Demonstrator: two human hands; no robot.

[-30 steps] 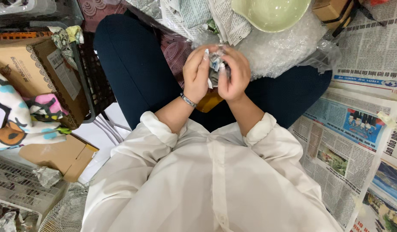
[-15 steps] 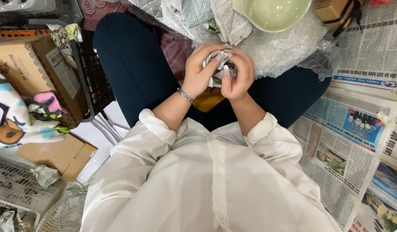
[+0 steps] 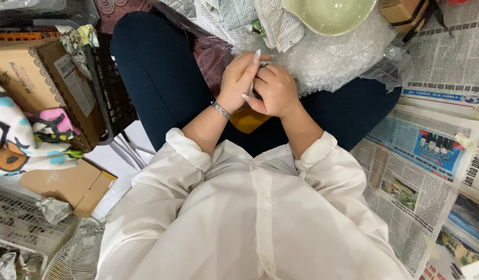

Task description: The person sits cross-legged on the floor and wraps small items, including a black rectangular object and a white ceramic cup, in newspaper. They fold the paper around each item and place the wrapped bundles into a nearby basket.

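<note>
Small newspaper-wrapped item [image 3: 258, 78], clasped by fingers of left hand [image 3: 239, 83] and right hand [image 3: 275, 93] over lap: loose wrap may unravel, item slipping.

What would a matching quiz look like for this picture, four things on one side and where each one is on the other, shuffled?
1 bowl
2 bracelet
3 newspaper
4 cardboard box

A on the left wrist
B spread on the floor, right side
C top, on bubble wrap
D left, beside a black crate

Pairs: 1-C, 2-A, 3-B, 4-D
</note>
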